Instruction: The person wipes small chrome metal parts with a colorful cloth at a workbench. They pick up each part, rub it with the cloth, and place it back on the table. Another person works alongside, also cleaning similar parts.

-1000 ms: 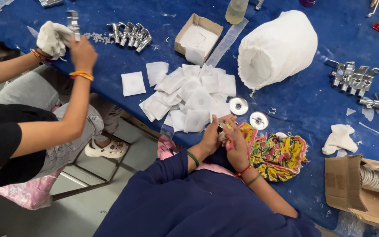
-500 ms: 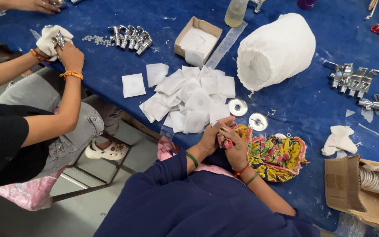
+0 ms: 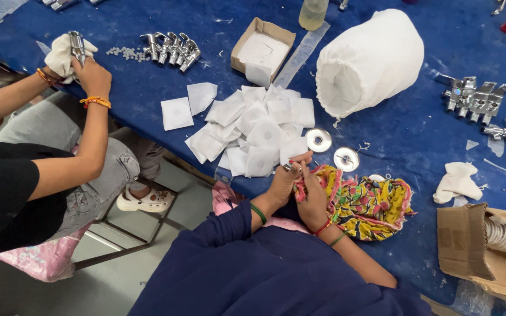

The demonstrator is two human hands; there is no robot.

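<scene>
My left hand point(image 3: 281, 185) pinches a small shiny metal part point(image 3: 291, 167) at the table's near edge. My right hand point(image 3: 313, 199) presses against it from the right, gripping a fold of the colourful patterned cloth point(image 3: 370, 202) over that part. Both wrists wear green bangles, and the sleeves are navy. Two round chrome discs point(image 3: 318, 140) point(image 3: 346, 158) lie just beyond my fingers. A heap of white square pouches point(image 3: 253, 129) sits to the left of them on the blue table cover point(image 3: 417, 140).
At the left a co-worker in black holds a chrome tap point(image 3: 77, 48) in a white cloth. Chrome taps point(image 3: 171, 50) lie in a row, with more point(image 3: 475, 99) at the right. Also present are a white fabric bag point(image 3: 370, 61), a small open box point(image 3: 263, 47), a cardboard box point(image 3: 487, 251) and a white rag point(image 3: 457, 181).
The co-worker's hands have moved up and left with the tap and white cloth. My hands stay together at the table edge, working the small part in the cloth.
</scene>
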